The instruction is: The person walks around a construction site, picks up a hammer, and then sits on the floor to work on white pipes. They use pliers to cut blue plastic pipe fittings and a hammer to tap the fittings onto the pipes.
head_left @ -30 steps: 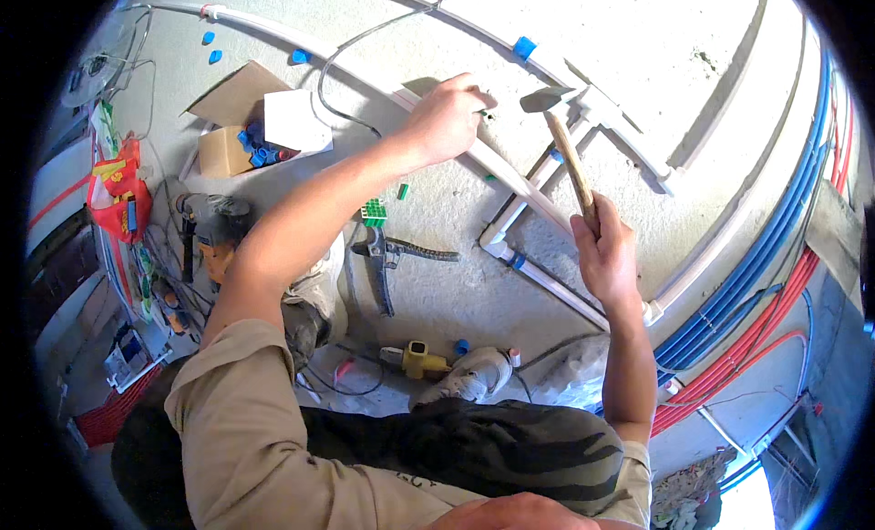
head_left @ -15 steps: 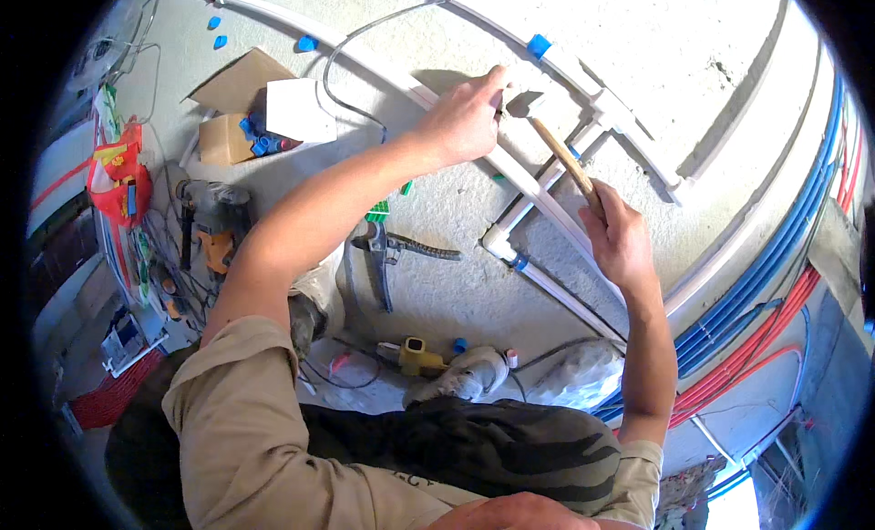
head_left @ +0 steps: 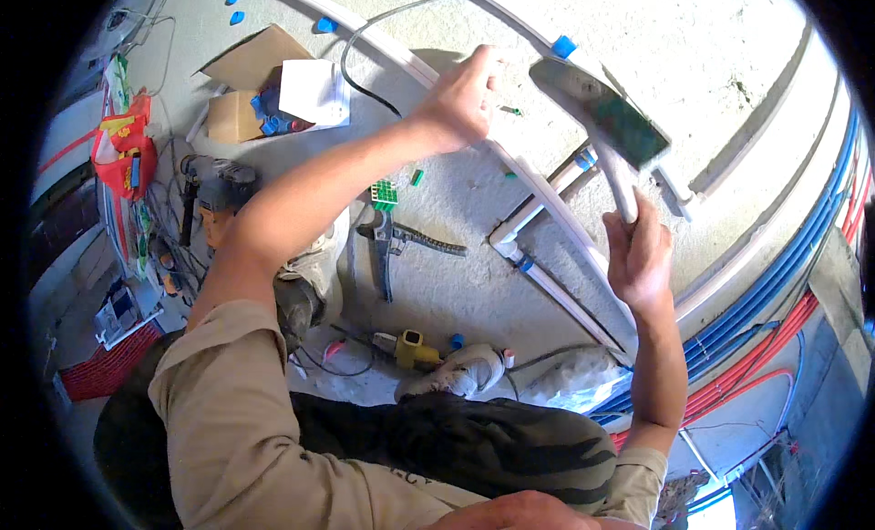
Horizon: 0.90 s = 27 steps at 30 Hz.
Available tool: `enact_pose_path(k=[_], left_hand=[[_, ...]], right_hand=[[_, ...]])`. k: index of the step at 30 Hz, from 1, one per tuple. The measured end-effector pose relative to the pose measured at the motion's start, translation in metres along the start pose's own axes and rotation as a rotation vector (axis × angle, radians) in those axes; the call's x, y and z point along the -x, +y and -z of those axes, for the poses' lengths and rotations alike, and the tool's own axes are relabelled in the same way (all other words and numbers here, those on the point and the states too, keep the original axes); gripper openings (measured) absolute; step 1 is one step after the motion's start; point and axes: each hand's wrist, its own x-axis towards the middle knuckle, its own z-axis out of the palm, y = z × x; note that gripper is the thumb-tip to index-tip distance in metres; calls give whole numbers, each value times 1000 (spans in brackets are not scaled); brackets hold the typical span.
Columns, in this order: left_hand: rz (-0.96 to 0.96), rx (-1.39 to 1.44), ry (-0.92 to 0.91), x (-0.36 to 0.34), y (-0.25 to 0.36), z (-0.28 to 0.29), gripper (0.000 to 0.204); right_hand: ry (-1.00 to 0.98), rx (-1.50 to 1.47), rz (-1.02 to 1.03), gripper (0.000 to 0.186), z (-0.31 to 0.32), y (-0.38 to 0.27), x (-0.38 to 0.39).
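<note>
My right hand (head_left: 641,261) grips the handle of a hammer (head_left: 602,111). Its head is raised toward the camera, over the white pipes on the concrete. My left hand (head_left: 458,102) is closed near the long white pipe (head_left: 401,61), thumb and fingers pressed together; anything inside them is hidden. Just right of those fingers, a small green-ended piece (head_left: 512,111) shows against the floor. Below my left forearm lie a block of small green pieces (head_left: 384,195) and a dark plier-like tool (head_left: 392,243).
An open cardboard box (head_left: 239,113) with blue fittings is at upper left. An orange and grey power drill (head_left: 219,202) and a red bag (head_left: 125,161) lie further left. Blue tubes (head_left: 775,266) and red tubes (head_left: 756,357) curve along the right. A yellow tool (head_left: 415,349) sits near my shoe (head_left: 469,370).
The hammer has risen from beside my left hand and swung to the right, toward the camera. My right hand has shifted slightly right and down; the left has barely moved.
</note>
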Motion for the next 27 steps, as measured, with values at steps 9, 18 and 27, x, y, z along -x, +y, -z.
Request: enact_pose_path(k=[9, 18, 27], left_hand=[[-250, -101, 269, 22, -23, -2, 49], [-450, -348, -50, 86, -1, -41, 11], [-685, -184, 78, 63, 67, -41, 18]], right_hand=[[-12, 31, -11, 39, -21, 2, -7], [19, -212, -370, 23, -4, -11, 21], [459, -391, -930, 23, -11, -10, 158]])
